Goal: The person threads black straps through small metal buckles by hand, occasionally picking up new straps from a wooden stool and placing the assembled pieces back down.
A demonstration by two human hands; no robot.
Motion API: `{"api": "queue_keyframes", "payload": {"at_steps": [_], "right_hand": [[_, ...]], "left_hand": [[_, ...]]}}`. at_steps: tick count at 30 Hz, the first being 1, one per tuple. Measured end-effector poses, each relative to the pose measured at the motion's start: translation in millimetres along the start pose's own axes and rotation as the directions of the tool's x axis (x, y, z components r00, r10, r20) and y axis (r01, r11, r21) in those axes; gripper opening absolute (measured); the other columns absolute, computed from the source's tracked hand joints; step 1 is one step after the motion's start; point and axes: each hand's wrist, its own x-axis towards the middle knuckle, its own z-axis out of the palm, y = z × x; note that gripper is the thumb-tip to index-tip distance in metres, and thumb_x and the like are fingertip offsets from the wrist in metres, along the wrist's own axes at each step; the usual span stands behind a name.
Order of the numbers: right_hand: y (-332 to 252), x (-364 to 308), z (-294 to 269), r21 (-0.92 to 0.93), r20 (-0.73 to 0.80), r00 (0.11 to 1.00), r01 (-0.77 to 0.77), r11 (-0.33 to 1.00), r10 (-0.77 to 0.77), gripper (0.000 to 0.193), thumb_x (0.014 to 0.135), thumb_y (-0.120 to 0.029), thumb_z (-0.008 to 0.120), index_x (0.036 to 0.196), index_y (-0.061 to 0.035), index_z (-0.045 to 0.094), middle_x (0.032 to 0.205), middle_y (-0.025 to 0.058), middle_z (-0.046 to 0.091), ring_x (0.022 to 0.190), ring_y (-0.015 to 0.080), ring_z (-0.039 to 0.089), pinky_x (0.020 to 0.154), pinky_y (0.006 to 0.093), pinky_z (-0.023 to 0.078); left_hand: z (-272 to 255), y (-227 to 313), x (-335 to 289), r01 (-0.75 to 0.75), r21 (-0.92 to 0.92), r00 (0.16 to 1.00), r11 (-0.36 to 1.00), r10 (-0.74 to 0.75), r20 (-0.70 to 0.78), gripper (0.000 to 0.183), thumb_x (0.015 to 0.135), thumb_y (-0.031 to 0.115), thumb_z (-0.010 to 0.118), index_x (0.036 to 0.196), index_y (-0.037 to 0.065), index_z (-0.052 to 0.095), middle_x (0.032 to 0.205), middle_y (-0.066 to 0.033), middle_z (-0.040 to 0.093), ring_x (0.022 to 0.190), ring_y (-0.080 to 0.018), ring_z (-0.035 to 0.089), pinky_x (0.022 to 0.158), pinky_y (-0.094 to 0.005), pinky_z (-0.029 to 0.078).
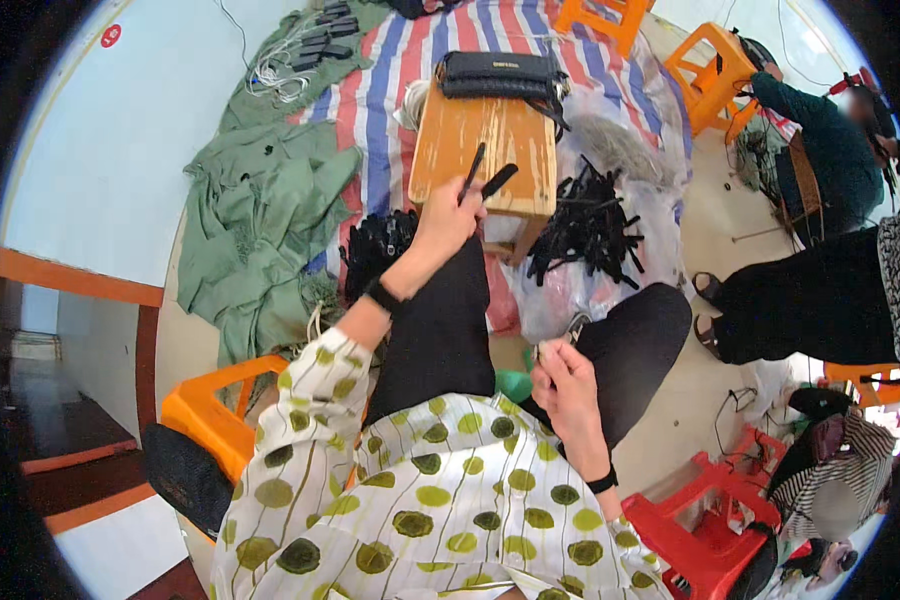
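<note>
We see a worn wooden stool (490, 140), matt black plastic sticks (585, 225), a glossy orange plastic chair (205, 410), green cloth (260, 210) and a striped woven tarp (390, 80).

Left arm stretched out toward twelve o'clock, left hand (448, 222) curled shut in a pinch. Right hand (567, 383) sat close in at three o'clock, fingers bent, wrist cocked.

Single head-worn fisheye, looking steeply down.
</note>
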Motion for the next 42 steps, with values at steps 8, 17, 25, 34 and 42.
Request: {"api": "queue_keyframes", "payload": {"at_steps": [8,17,25,34,42], "right_hand": [[-1,11,1,0.04,0.038,0.999,0.003,0.999,-0.005,0.017,0.09,-0.023,0.055,0.081,-0.0093,0.05,0.058,-0.0033,0.042,0.042,0.0026,0.028,0.038,0.0177,0.021],[-6,20,-6,-0.087,-0.099,0.964,0.237,0.968,-0.246,0.015,0.089,-0.017,0.05,0.077,-0.0103,0.057,0.063,-0.0064,0.047,0.052,0.0038,0.04,0.044,0.0202,0.032],[27,17,10,-0.158,0.063,0.91,0.416,0.896,-0.411,0.022,0.092,-0.023,0.051,0.078,-0.0063,0.054,0.055,-0.0048,0.041,0.046,0.0027,0.036,0.041,0.0201,0.026],[15,9,0,0.242,0.183,0.983,-0.028,0.97,-0.018,0.04,0.092,-0.043,0.045,0.083,-0.0046,0.053,0.056,-0.0019,0.04,0.039,0.0041,0.029,0.034,0.0201,0.018],[30,6,7,-0.022,0.248,0.969,0.014,1.0,-0.008,0.029,0.089,-0.035,0.053,0.079,-0.0083,0.054,0.057,-0.0025,0.044,0.04,0.0043,0.034,0.034,0.0209,0.022]], "left_hand": [[-19,-18,82,-0.348,0.777,0.734,0.524,0.668,-0.122,0.02,0.084,0.012,0.045,0.091,-0.001,0.058,0.074,-0.021,0.06,0.066,-0.0444,0.052,0.066,-0.0492,0.043],[35,61,-89,-0.136,0.212,0.956,0.968,0.072,0.283,0.028,0.081,0.014,0.056,0.105,-0.002,0.057,0.079,-0.0061,0.062,0.069,-0.0109,0.056,0.062,-0.0256,0.045],[40,58,-147,-0.123,0.301,0.971,0.946,0.051,0.235,0.012,0.077,0.002,0.059,0.089,-0.001,0.058,0.073,-0.0021,0.056,0.065,-0.0096,0.052,0.059,-0.0231,0.042],[32,56,-144,-0.153,0.26,0.972,0.953,0.098,0.214,0.009,0.077,-0.004,0.055,0.086,-0.002,0.058,0.076,-0.0057,0.059,0.068,-0.0111,0.055,0.063,-0.0244,0.044],[18,56,-156,-0.037,0.225,0.972,0.974,-0.017,0.233,0.01,0.072,0.001,0.059,0.081,-0.001,0.056,0.07,-0.0015,0.055,0.062,-0.0083,0.047,0.058,-0.0216,0.039]]}}
